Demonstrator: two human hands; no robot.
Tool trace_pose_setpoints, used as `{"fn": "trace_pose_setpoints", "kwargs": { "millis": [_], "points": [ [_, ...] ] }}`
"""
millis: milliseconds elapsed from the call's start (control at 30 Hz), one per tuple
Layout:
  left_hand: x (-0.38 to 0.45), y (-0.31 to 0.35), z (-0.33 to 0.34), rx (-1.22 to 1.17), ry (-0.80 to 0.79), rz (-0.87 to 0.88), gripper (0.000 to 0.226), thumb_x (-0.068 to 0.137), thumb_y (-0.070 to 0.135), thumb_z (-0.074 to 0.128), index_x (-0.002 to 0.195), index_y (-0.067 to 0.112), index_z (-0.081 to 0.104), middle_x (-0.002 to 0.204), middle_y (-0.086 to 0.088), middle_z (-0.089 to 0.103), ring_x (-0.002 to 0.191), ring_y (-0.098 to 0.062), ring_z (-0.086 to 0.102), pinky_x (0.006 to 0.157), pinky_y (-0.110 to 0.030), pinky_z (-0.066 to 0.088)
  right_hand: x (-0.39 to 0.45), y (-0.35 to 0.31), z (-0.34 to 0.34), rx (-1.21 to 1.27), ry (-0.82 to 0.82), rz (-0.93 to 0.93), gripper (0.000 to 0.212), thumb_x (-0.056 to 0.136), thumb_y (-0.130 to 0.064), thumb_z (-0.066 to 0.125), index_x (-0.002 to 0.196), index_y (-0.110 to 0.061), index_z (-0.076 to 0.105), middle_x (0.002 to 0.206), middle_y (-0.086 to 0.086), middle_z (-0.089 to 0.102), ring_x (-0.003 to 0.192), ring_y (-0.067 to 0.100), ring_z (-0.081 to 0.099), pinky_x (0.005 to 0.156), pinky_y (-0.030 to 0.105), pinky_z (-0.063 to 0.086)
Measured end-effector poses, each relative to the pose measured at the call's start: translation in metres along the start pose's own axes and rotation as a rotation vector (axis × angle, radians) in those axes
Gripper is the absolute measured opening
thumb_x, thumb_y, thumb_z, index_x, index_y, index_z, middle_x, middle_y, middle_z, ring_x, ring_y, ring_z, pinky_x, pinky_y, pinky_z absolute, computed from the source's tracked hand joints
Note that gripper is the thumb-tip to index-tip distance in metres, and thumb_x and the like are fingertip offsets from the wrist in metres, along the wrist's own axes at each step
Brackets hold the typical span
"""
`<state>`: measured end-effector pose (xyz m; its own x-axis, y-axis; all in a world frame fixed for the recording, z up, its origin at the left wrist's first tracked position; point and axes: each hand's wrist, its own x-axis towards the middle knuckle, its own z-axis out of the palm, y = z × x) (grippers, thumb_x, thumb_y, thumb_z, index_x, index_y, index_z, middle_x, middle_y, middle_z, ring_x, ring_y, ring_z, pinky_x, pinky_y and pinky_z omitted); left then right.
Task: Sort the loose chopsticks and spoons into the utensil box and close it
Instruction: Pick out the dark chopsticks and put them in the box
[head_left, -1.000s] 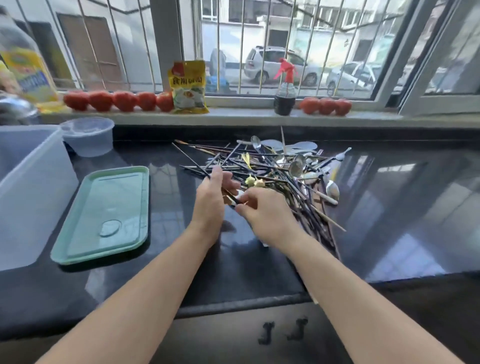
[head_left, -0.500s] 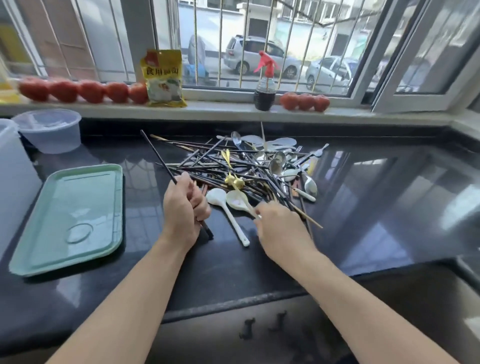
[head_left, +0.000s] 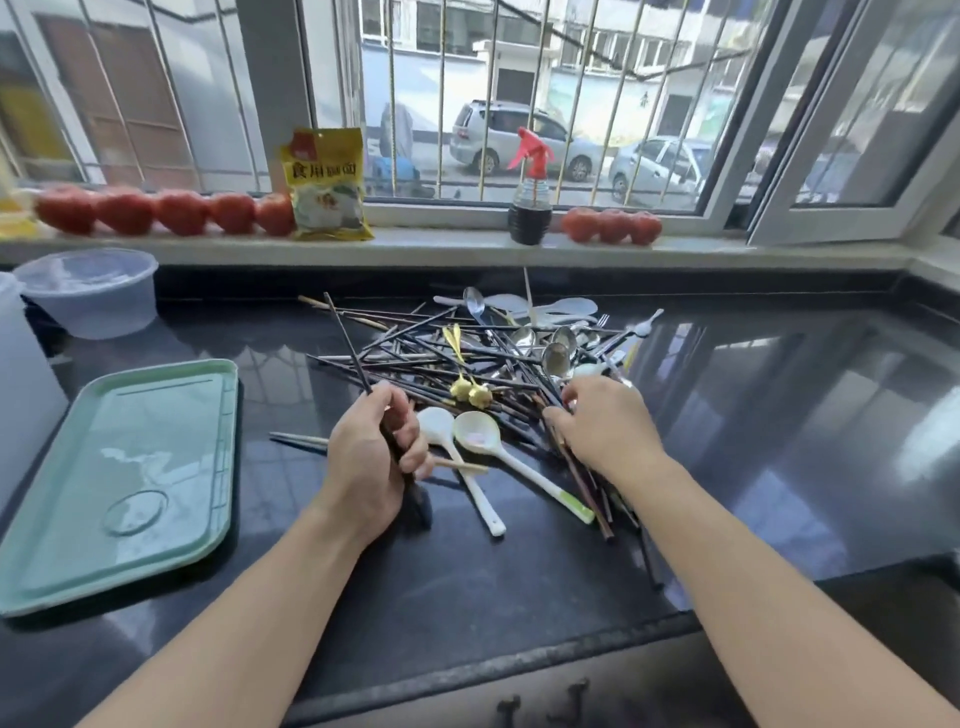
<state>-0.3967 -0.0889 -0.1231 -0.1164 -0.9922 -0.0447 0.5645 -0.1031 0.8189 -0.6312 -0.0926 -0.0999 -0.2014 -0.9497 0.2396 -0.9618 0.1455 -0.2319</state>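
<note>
Black counter (head_left: 779, 441): left hand (head_left: 371, 457) grips a dark chopstick (head_left: 348, 343); right hand (head_left: 605, 426), fingers curled, reaches into the utensil pile (head_left: 467, 358) just beyond.

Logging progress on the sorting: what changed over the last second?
The left hand took hold of dark chopsticks and stood them up; the right hand moved right into the utensil pile, uncovering two white plastic spoons. The green lid stayed put.

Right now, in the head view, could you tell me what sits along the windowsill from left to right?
Row of five tomatoes → yellow packet → spray bottle with red trigger → three more tomatoes.
</note>
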Motion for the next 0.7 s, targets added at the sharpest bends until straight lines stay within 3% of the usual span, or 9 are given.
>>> {"fn": "trace_pose_setpoints", "kwargs": {
  "millis": [200,333,400,467,567,633,700],
  "points": [
    [0.001,0.000,0.007,0.171,-0.017,-0.006,0.037,0.109,0.022,0.034,0.073,0.012,0.037,0.055,-0.006,0.033,0.036,-0.019,0.030,0.041,-0.027,0.033,0.013,-0.004,-0.004,-0.110,0.020,0.054,0.025,0.096,-0.031,0.062,0.083,-0.010,0.067,0.083,0.009,0.065,0.089,0.034,0.064,0.076,0.034,0.047],
    [0.000,-0.001,0.006,0.180,-0.039,-0.040,0.038,0.110,0.025,0.035,0.076,0.010,0.043,0.054,-0.006,0.034,0.036,-0.021,0.034,0.041,-0.028,0.038,0.006,-0.002,-0.063,-0.032,-0.011,0.196,0.028,0.093,-0.032,0.060,0.081,-0.011,0.075,0.079,0.010,0.066,0.081,0.030,0.059,0.071,0.029,0.045],
    [-0.001,0.003,0.006,0.130,-0.061,-0.064,0.039,0.110,0.027,0.036,0.079,0.007,0.050,0.053,-0.007,0.041,0.038,-0.024,0.043,0.044,-0.032,0.048,-0.014,-0.003,-0.098,0.026,0.045,0.276,0.029,0.092,-0.031,0.062,0.080,-0.009,0.075,0.078,0.013,0.067,0.081,0.032,0.059,0.071,0.032,0.048],
    [-0.004,0.006,0.007,0.051,-0.106,-0.128,0.040,0.111,0.029,0.036,0.089,0.003,0.057,0.061,-0.012,0.056,0.051,-0.031,0.060,0.058,-0.045,0.062,-0.043,-0.003,-0.120,0.174,0.129,0.374,0.029,0.091,-0.032,0.065,0.074,-0.010,0.073,0.069,0.007,0.065,0.073,0.025,0.059,0.065,0.031,0.045],
    [-0.005,0.007,0.011,-0.146,-0.166,-0.255,0.048,0.112,0.032,0.032,0.119,-0.008,0.059,0.103,-0.025,0.074,0.099,-0.038,0.074,0.082,-0.049,0.063,-0.073,-0.029,-0.105,0.446,0.366,0.402,0.031,0.085,-0.031,0.067,0.065,-0.007,0.068,0.055,0.007,0.056,0.057,0.012,0.048,0.056,0.030,0.040],
    [-0.006,0.008,0.013,-0.269,-0.201,-0.287,0.052,0.112,0.035,0.029,0.135,-0.006,0.051,0.123,-0.025,0.070,0.116,-0.038,0.069,0.091,-0.049,0.060,-0.084,-0.066,-0.066,0.567,0.305,0.311,0.032,0.085,-0.025,0.066,0.063,-0.002,0.062,0.050,-0.001,0.045,0.050,0.008,0.038,0.053,0.031,0.035],
    [-0.007,0.008,0.014,-0.359,-0.197,-0.261,0.048,0.112,0.036,0.028,0.134,0.000,0.051,0.122,-0.021,0.071,0.117,-0.036,0.068,0.094,-0.049,0.057,-0.099,-0.109,-0.023,0.583,0.092,0.160,0.027,0.088,-0.025,0.063,0.068,-0.008,0.067,0.057,-0.006,0.059,0.056,0.012,0.054,0.057,0.033,0.044]
  ]
}}
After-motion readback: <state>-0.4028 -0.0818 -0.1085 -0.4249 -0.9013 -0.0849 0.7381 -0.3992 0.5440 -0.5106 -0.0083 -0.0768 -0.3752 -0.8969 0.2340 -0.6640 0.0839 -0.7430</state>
